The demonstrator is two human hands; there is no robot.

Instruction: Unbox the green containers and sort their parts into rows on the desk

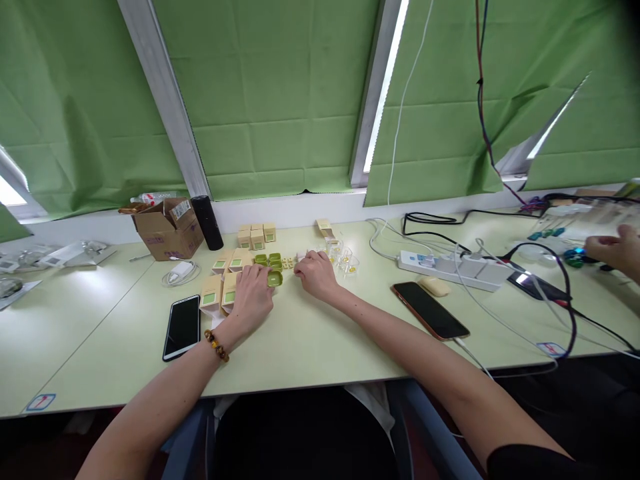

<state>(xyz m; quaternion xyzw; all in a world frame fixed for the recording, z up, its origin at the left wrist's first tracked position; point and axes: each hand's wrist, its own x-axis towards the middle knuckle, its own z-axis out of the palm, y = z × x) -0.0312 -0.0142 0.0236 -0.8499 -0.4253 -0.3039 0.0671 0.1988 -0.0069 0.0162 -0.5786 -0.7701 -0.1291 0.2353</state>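
My left hand (pixel 251 291) has its fingers bent at the edge of a small olive-green square dish (pixel 275 279). More green dishes (pixel 275 257) sit just beyond it. Small pale-yellow pieces (pixel 287 263) lie in a cluster between my two hands. My right hand (pixel 317 273) is closed in a pinch right of the cluster; its fingertips hide whatever is in them. Behind that hand stand clear plastic cups (pixel 347 261) with yellow bits inside. Little cream boxes with green labels (pixel 211 295) stand around my left hand, partly covered by it.
Left lie a white-framed phone (pixel 182 328), a charger (pixel 181 271), a cardboard box (pixel 170 229) and a black cylinder (pixel 207 223). More small boxes (pixel 257 236) stand behind. Right are another phone (pixel 430 310), a power strip (pixel 453 270), loose cables and another person's hand (pixel 617 250).
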